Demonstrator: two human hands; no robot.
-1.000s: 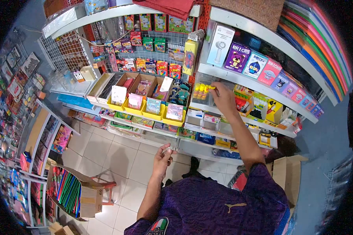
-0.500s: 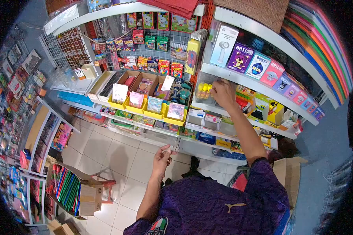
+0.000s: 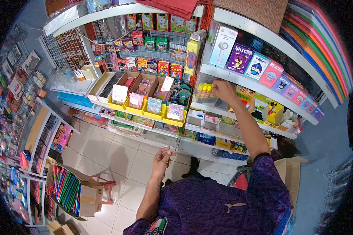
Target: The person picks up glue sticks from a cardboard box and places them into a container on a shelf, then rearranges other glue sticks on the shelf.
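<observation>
Shop shelves [image 3: 223,71], tiled floor [image 3: 119,156], blue-grey wall [image 3: 321,135]

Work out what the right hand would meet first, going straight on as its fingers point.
Probably the yellow-topped items, just beside the right hand; depth is unclear, so they may even be touching.

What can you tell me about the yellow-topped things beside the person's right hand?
The yellow-topped things are small, with bright, rounded tops, bunched together and seemingly upright. They look like plastic. They sit in a see-through container on the shelf below the white fan box. The right hand is right beside them; whether it touches one is unclear.
</observation>
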